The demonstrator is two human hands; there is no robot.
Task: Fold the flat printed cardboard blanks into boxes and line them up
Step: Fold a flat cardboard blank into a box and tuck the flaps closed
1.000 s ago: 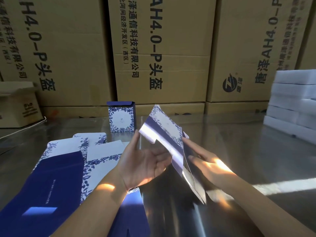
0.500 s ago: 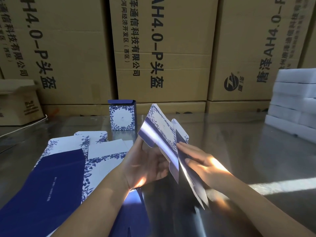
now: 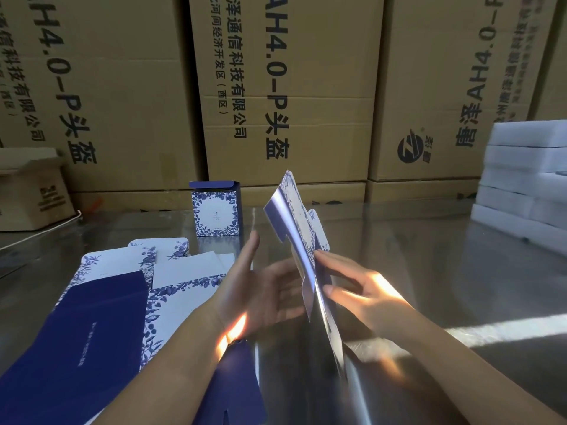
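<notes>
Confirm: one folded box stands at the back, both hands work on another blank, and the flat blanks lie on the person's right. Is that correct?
Not quite. The head view shows the flat blanks lying on the person's left, not the right. The rest holds.

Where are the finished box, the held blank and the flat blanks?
finished box (image 3: 215, 214), head view, printed front face
held blank (image 3: 291, 210), head view, upper panel
flat blanks (image 3: 187, 269), head view, white top panel

— What do we have on the steel table (image 3: 429, 271)?
— We see flat blanks (image 3: 101, 317) overlapping at the near left, one folded box (image 3: 214, 214) standing upright at the far middle, and white foam slabs (image 3: 521, 191) stacked at the far right.
</notes>
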